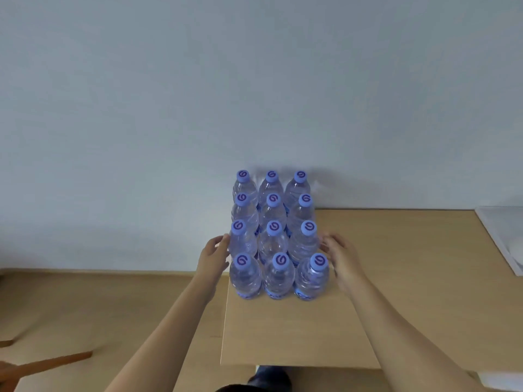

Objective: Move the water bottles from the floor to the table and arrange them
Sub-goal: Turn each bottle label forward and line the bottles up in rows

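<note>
Twelve upright water bottles (273, 236) stand between both hands on the table (297, 335); left hand (213, 257) and right hand (343, 258) flank them, fingers relaxed, gripping nothing.

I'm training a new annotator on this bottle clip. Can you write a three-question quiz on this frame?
1. How many water bottles stand on the table?
2. True or false: the left hand holds a bottle lifted clear of the table.
3. The right hand is: A) beside the block's right side, B) on a cap, C) on the floor.

Key: 1. Twelve, in four rows of three. 2. False. 3. A.
</note>
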The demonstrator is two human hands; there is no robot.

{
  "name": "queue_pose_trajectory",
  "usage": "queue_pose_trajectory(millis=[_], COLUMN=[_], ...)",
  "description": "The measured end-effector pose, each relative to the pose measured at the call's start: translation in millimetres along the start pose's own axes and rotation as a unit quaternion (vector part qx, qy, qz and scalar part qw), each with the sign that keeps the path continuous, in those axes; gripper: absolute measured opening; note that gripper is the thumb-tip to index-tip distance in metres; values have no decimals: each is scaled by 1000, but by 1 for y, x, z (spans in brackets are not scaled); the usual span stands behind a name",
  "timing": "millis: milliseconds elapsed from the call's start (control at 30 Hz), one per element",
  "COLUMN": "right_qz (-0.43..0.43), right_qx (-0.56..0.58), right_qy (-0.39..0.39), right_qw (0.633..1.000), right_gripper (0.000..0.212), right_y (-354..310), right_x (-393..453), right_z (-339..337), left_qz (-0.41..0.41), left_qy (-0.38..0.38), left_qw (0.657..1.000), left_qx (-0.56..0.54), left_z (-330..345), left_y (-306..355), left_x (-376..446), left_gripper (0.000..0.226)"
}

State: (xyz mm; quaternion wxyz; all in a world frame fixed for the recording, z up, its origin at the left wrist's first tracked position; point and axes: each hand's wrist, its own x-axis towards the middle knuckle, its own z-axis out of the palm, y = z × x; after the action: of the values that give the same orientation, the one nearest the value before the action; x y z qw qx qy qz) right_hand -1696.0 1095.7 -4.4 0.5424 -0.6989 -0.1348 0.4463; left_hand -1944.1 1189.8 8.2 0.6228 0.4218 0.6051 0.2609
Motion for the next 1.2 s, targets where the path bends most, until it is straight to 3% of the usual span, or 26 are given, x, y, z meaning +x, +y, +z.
queue_pose_trajectory(millis=[133,300,367,467,600,667,867,1000,1200], right_qz=[-51,-59,-39,-13,-6,9,-3,16,33], right_qx=[-42,-14,4,-10,-75,-99,-148,-154,-117], right_qy=[67,162,154,81,9,11,64,112,117], right_qw=[996,985,987,997,997,995,987,982,986], right_gripper=[18,18,12,12,37,43,18,10,11], right_y=[19,51,68,88,100,104,110,106,110], right_x=[-55,-113,-129,-143,-139,-132,-115,-106,-102], right_z=[-4,12,30,63,101,116,146,152,156], left_qz=[53,156,171,199,204,214,244,252,253], left_qy=[5,-36,-41,-48,-45,-48,-51,-42,-47], left_qw=[998,974,963,948,932,922,899,903,909], left_qx=[18,160,207,245,295,319,360,347,329], left_z=[0,-3,-2,-2,-4,-5,-5,-2,-2], left_y=[-19,-30,-26,-20,-15,-15,-20,-21,-21], left_x=[-47,-77,-82,-83,-75,-72,-63,-58,-58], left_gripper=[25,59,70,70,71,67,53,48,53])
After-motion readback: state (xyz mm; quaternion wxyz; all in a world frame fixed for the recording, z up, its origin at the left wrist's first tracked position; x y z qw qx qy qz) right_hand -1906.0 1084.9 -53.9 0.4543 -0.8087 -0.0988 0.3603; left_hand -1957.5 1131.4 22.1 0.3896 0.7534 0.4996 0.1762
